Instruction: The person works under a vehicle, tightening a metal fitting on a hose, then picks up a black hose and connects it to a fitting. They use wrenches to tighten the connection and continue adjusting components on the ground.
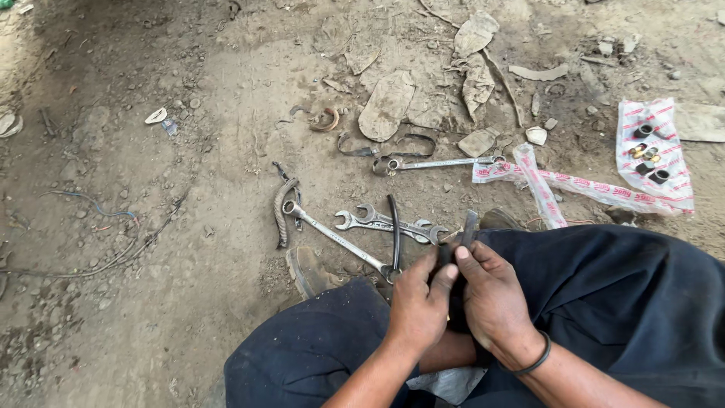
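I squat over dirt ground, dark trousers filling the lower frame. My left hand [418,302] and my right hand [491,291] meet in front of my knees, both pinching a small dark part [445,255] between fingers and thumbs; the part is mostly hidden. A flat dark strip [469,227] sticks up from behind my right fingers. Just beyond the hands lie a long ring spanner [336,239], two crossed open-ended spanners [389,224] and a curved black hose piece [394,230].
Farther out lie another long spanner [442,163], a coiled spring-like hose [284,208], a rusty curved clamp [327,121] and flat scraps. A red-and-white plastic wrapper [649,162] at right carries several small metal parts. Loose wires trail at left.
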